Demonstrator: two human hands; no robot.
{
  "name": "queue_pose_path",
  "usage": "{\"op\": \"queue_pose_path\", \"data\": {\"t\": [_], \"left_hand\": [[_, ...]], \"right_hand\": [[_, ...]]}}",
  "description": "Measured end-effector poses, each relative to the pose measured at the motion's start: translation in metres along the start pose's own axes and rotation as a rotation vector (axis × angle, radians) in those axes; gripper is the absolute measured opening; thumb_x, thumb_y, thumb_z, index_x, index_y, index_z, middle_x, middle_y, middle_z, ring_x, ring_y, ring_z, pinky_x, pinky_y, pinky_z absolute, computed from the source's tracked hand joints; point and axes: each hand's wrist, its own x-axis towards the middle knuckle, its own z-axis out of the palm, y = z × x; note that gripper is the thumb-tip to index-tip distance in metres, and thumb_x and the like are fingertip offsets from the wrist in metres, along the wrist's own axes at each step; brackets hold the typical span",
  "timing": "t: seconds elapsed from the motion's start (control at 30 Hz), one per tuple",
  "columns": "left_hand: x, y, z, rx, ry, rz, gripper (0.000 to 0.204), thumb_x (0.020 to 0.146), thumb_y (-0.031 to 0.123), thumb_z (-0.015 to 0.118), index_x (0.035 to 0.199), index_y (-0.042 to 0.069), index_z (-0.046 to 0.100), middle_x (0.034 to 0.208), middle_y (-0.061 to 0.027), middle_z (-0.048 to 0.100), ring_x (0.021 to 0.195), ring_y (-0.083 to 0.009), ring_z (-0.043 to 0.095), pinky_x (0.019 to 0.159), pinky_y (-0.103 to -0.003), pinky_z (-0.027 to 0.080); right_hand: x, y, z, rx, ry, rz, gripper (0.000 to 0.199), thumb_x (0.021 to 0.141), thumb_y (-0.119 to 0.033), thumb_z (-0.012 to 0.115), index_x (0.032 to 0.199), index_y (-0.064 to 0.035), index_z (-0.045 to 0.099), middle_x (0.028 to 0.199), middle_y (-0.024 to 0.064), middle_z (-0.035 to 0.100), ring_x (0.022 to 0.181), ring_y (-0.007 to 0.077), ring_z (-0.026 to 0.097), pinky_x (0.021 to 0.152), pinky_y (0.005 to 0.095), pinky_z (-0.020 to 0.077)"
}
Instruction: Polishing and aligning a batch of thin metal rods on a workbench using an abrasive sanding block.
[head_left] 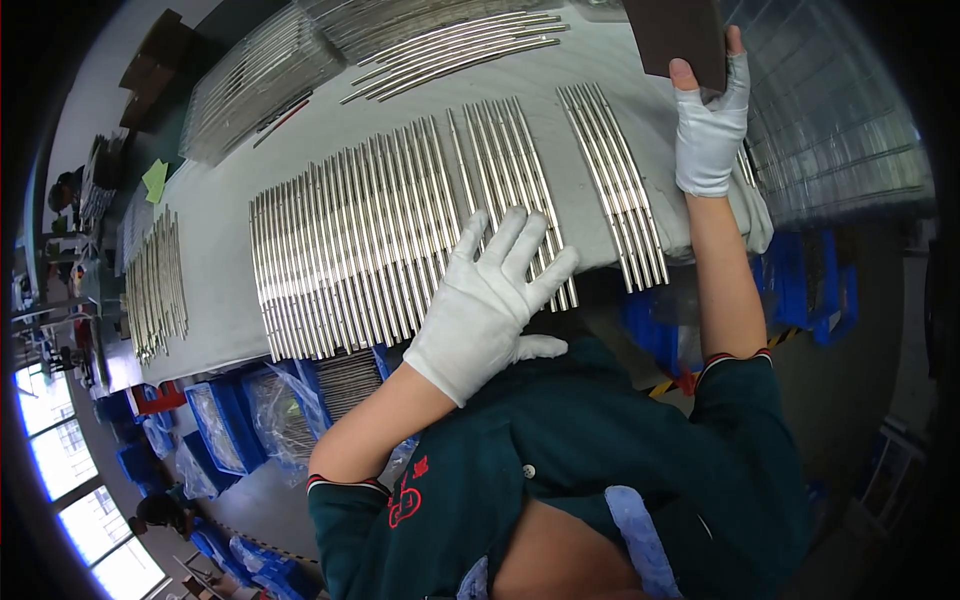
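Observation:
My left hand (pixel 490 310), in a white glove, lies with its fingers spread over the near ends of a group of slim silvery metal rods (pixel 505 150). A wide row of similar rods (pixel 350 240) lies side by side just left of it. My right hand (pixel 712 130) is at the far right of the table, in a white glove with bare thumb and finger tips. It grips the lower edge of a dark brown flat board (pixel 680 35), whose upper part runs out of view. A smaller set of rods (pixel 615 185) lies between my hands, touched by neither.
Clear plastic trays (pixel 265 80) stand at the back left, with loose rods (pixel 455 55) beside them. More rods (pixel 157 290) lie at the table's left end near a green paper slip (pixel 155 181). Clear plastic trays (pixel 830 130) fill the right side. Blue bins (pixel 225 425) stand below the front edge.

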Motion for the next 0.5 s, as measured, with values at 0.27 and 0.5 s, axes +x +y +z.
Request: {"op": "queue_pose_path", "data": {"t": [0.27, 0.5], "left_hand": [[0.024, 0.01, 0.007, -0.047, 0.03, 0.062, 0.088, 0.071, 0.06, 0.071, 0.141, 0.016, 0.045, 0.137, -0.0178, 0.046, 0.135, -0.0347, 0.039, 0.113, -0.054, 0.026], [-0.007, 0.002, -0.003, -0.018, 0.013, -0.05, 0.087, 0.068, 0.059, 0.074, 0.139, 0.015, 0.047, 0.139, -0.0178, 0.046, 0.135, -0.0339, 0.04, 0.114, -0.055, 0.024]], "right_hand": [[0.002, -0.003, 0.001, 0.022, 0.039, 0.044, 0.074, 0.088, -0.015, 0.075, 0.149, -0.0047, 0.035, 0.138, 0.0113, 0.05, 0.123, 0.0188, 0.052, 0.107, 0.0298, 0.0397], [0.003, -0.003, -0.002, -0.048, 0.028, 0.018, 0.071, 0.089, -0.019, 0.074, 0.148, -0.0062, 0.036, 0.139, 0.0119, 0.05, 0.125, 0.0195, 0.051, 0.109, 0.0315, 0.0385]]}}
